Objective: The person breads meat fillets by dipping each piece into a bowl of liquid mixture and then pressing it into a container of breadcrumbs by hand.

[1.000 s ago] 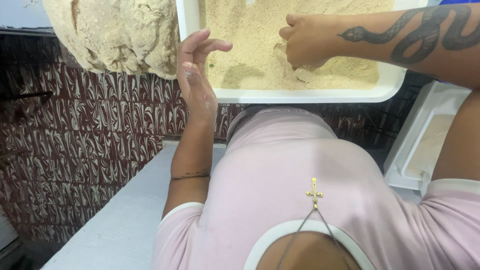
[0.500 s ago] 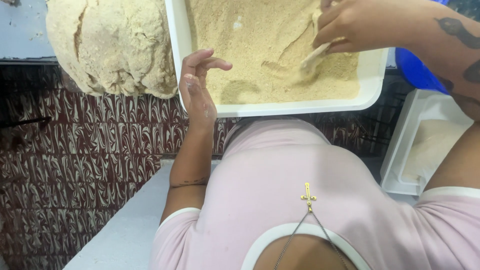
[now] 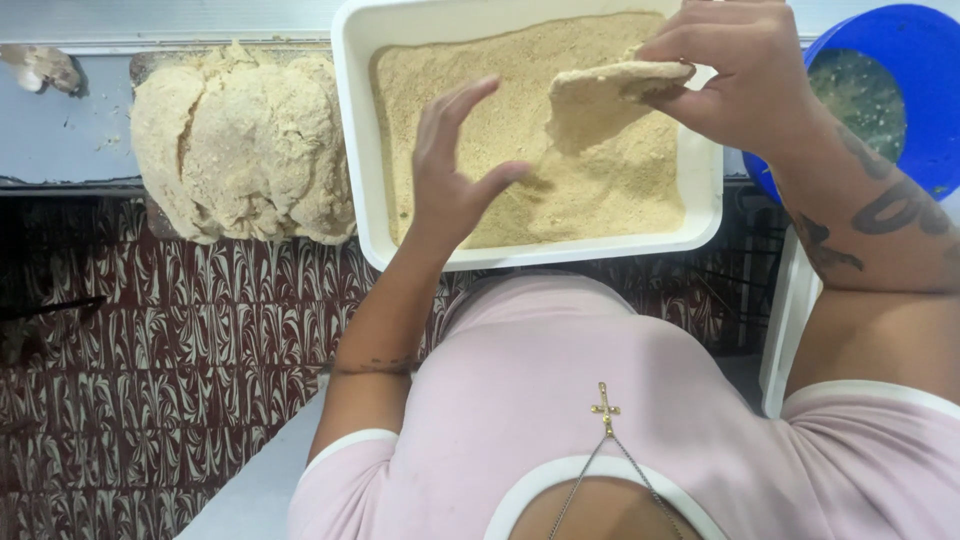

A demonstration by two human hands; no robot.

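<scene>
Head view: right hand [image 3: 745, 70] pinches a flat, crumb-coated cutlet [image 3: 600, 100] — left hand [image 3: 450, 175] spread, empty — over gritty breadcrumbs [image 3: 600, 190].

Breaded pile [image 3: 240, 140] left of crumb tray [image 3: 352, 120]

We see a food-preparation kitchen: a white tray of breadcrumbs [image 3: 385, 140] at 12 o'clock, breaded cutlets [image 3: 240, 140] piled at 10 o'clock.

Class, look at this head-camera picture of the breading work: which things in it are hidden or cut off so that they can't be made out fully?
- White tray: far rim cut by the top edge.
- Blue bowl: cut by the right edge, partly behind the right hand.
- Breaded piece: one end hidden in the grip.
- Breaded pile: separate pieces blur together.
</scene>
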